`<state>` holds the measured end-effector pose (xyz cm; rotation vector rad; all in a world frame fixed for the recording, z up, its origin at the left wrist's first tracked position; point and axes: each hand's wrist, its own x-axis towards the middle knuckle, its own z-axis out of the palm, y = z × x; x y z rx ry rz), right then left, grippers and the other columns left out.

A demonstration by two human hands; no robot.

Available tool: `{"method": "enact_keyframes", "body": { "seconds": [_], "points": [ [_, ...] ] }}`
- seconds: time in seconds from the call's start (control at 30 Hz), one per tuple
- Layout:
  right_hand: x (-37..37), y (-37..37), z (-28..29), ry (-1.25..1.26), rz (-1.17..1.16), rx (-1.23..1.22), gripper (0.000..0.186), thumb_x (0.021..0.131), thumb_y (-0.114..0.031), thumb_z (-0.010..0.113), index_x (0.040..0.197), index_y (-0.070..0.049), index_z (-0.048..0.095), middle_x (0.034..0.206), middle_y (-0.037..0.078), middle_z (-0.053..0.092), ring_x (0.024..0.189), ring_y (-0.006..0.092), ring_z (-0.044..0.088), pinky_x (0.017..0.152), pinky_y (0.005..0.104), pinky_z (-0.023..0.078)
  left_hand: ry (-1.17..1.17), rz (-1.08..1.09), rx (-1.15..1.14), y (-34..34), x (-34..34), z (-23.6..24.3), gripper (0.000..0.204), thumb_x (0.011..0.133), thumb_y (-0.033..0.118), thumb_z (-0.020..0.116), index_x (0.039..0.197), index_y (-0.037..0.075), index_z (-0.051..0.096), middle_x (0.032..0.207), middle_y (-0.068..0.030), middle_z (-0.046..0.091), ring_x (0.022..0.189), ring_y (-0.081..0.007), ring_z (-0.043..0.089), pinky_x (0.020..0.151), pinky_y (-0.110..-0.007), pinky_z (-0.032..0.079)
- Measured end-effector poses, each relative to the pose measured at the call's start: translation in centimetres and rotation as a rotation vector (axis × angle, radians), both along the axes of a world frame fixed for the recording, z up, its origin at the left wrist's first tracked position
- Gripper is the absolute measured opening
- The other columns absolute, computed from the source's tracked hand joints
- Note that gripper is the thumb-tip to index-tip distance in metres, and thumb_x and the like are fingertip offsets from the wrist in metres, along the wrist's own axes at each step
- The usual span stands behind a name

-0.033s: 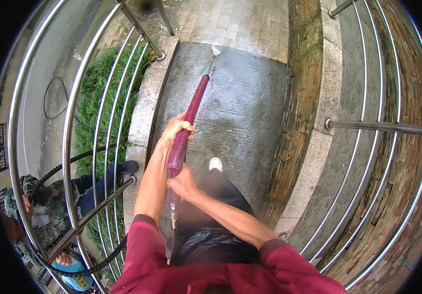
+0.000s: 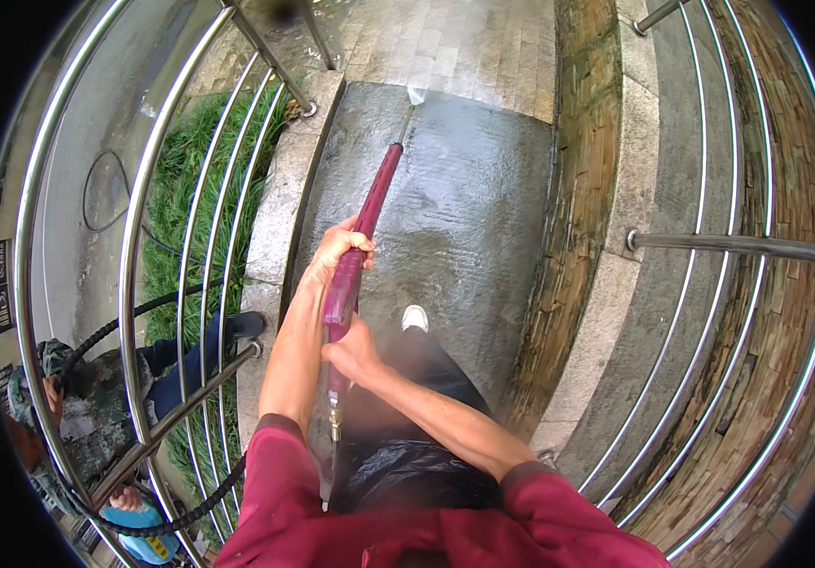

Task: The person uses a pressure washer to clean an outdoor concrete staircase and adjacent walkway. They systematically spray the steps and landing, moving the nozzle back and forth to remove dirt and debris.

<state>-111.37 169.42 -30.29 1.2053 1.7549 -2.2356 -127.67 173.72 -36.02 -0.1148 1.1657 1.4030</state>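
A dark red pressure washer gun (image 2: 343,295) with a long lance points ahead over the wet paving. My left hand (image 2: 343,246) is closed round its front part, palm over the top. Lower down, my right hand (image 2: 353,350) grips the rear handle; a trigger is hidden by the fingers. A white fan of spray (image 2: 417,97) leaves the thin metal tip. At the rear end a brass fitting (image 2: 336,424) joins the gun to a hose that runs down beside my body. The wet slab (image 2: 445,208) under the lance is dark and shiny.
Steel railings (image 2: 138,189) on the left and a steel rail (image 2: 748,244) on the right flank the walkway. Stone curbs (image 2: 606,312) edge it. Beyond the left railing are grass, a black hose (image 2: 90,185) and a person in camouflage (image 2: 100,417) by a thick black rope.
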Motion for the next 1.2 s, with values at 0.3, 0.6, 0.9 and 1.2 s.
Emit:
{"method": "enact_keyframes", "body": {
  "seconds": [0.3,0.6,0.9,1.2],
  "points": [
    [1.2,-1.3,0.3,-0.015,0.013,0.007,0.058,0.06,-0.005,0.071,0.115,0.002,0.053,0.096,0.022,0.067,0.091,0.0364,0.067,0.08,0.043,0.053,0.013,-0.015,-0.08,-1.0,0.9,0.7,0.079,0.063,-0.008,0.06,0.139,0.006,0.045,0.081,-0.0119,0.058,0.06,-0.0188,0.059,0.049,-0.032,0.052],
    [5.1,-5.0,-0.5,-0.015,-0.101,-0.017,0.055,0.06,-0.007,0.075,0.111,0.0,0.053,0.096,0.021,0.067,0.092,0.037,0.067,0.082,0.0418,0.052,-0.074,-0.061,-0.096,-4.0,5.8,-1.9,0.084,0.063,-0.008,0.058,0.144,0.009,0.044,0.081,-0.0124,0.059,0.058,-0.0203,0.059,0.049,-0.034,0.051],
    [1.1,-2.9,-0.8,-0.193,-0.222,-0.028,0.045,0.06,-0.003,0.072,0.103,0.003,0.06,0.087,0.019,0.07,0.084,0.0315,0.068,0.076,0.0392,0.053,0.16,-0.207,-0.103,-1.0,2.6,-1.8,0.05,0.086,0.016,0.065,0.133,0.002,0.053,0.096,-0.0102,0.063,0.077,-0.0212,0.068,0.064,-0.033,0.055],
    [3.3,-7.3,-5.1,-0.07,-0.249,-0.017,0.025,0.057,-0.004,0.076,0.074,-0.002,0.057,0.067,0.005,0.061,0.058,0.0167,0.059,0.055,0.0341,0.049,0.737,-0.009,-0.284,-25.4,16.1,8.2,0.081,0.084,0.03,0.074,0.148,-0.004,0.035,0.149,-0.0251,0.041,0.14,-0.0304,0.039,0.113,-0.04,0.033]
  ]
}}
